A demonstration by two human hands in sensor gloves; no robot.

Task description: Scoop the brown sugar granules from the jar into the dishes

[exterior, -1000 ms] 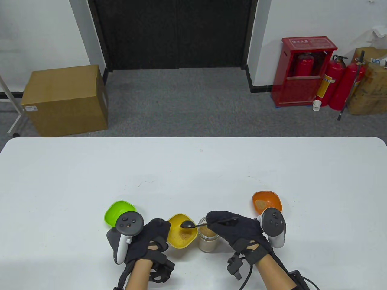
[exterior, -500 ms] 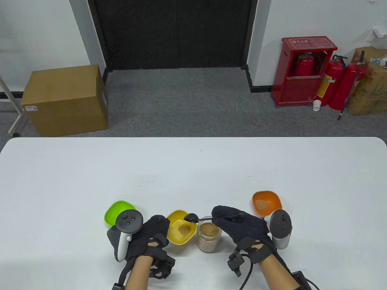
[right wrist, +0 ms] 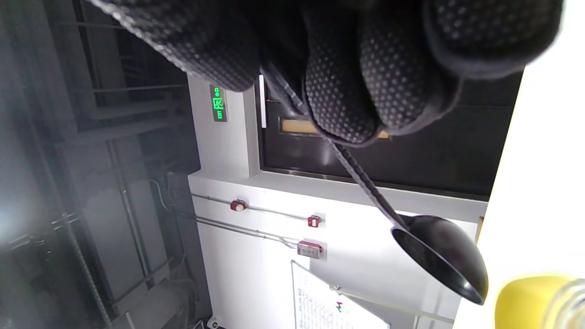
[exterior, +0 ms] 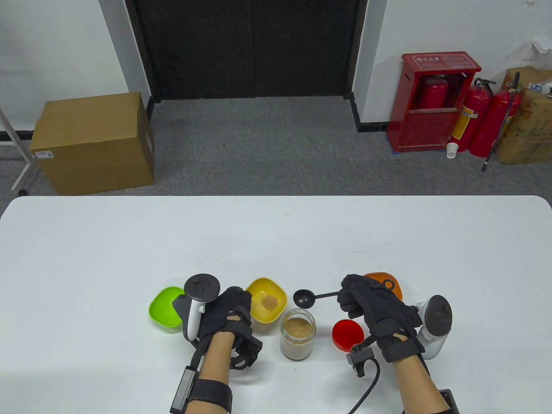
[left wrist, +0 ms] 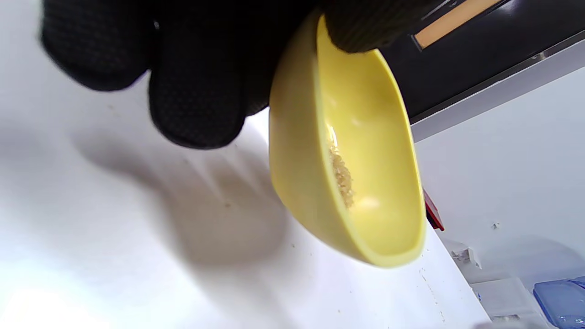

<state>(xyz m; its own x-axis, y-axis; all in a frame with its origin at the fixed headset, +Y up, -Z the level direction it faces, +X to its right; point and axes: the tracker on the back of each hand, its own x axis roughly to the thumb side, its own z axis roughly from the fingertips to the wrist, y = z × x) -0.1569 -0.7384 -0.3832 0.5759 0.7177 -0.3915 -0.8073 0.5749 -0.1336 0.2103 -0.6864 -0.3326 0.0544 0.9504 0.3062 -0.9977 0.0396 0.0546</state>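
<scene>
A glass jar (exterior: 298,333) of brown sugar stands open near the table's front edge. My left hand (exterior: 227,312) grips the near-left rim of the yellow dish (exterior: 267,305), which holds a little sugar; the left wrist view shows the dish (left wrist: 347,169) lifted off the table and tilted. My right hand (exterior: 374,304) holds the handle of a black spoon (exterior: 305,297), its empty bowl hanging just beyond the jar; the spoon also shows in the right wrist view (right wrist: 438,256). The orange dish (exterior: 390,286) lies behind my right hand, partly hidden. The green dish (exterior: 166,307) sits left of my left hand.
A red jar lid (exterior: 347,334) lies flat on the table right of the jar. The white table (exterior: 276,241) stretches far beyond the dishes. A cardboard box (exterior: 92,142) and red fire extinguishers (exterior: 478,118) stand on the floor behind.
My right hand pulled the spoon off the yellow dish and swung right and away, uncovering the red lid. My left hand moved the yellow dish farther from me.
</scene>
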